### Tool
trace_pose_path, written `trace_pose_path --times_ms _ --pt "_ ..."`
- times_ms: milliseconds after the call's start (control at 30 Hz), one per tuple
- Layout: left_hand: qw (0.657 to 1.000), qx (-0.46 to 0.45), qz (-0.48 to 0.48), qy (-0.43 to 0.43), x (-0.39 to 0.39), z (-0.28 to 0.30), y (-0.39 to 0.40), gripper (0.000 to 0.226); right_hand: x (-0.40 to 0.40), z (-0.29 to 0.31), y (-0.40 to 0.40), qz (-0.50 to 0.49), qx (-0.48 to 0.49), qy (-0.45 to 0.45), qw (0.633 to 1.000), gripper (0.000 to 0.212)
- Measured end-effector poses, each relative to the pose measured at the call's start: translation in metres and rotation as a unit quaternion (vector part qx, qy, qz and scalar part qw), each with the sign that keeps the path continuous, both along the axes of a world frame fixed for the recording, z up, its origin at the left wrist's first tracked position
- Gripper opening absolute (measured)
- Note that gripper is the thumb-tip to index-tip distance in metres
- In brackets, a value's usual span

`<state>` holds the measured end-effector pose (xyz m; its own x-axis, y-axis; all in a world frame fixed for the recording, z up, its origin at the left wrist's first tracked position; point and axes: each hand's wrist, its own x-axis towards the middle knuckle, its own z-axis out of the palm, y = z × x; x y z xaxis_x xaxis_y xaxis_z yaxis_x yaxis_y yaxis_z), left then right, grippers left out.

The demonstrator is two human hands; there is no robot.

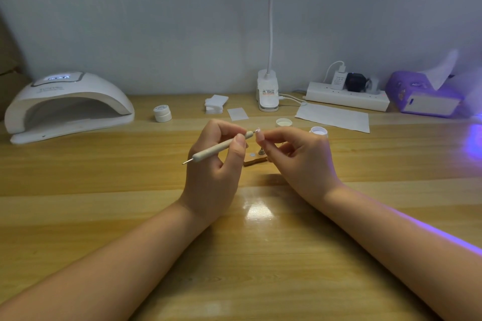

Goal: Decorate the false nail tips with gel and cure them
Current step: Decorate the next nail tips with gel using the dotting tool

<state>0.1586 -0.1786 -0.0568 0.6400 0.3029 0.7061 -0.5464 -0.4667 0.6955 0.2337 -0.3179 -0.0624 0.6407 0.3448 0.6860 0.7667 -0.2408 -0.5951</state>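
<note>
The false nail tip sits pinched between the thumb and fingertips of the right hand, raised above the wooden table near its middle. The left hand grips a pale dotting tool like a pen, fingers curled round the shaft, its far metal point just at the nail tip; whether the point actually touches is too small to tell. Below the hands, a small stand rests on the table, partly hidden. An open gel jar stands just beyond the right hand, with a loose lid near it. A closed white jar sits further left, beside the white curing lamp. Wipes, a paper sheet, a clip lamp base and a power strip line the back edge.
</note>
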Motion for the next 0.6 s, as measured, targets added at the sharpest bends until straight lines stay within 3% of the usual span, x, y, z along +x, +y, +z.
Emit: trace_pose_path --times_ms 600 --pt "1.0 -0.015 0.023 -0.012 0.0032 -0.0018 0.0031 0.008 0.0011 -0.0014 0.0018 -0.004 0.023 0.02 1.0 0.018"
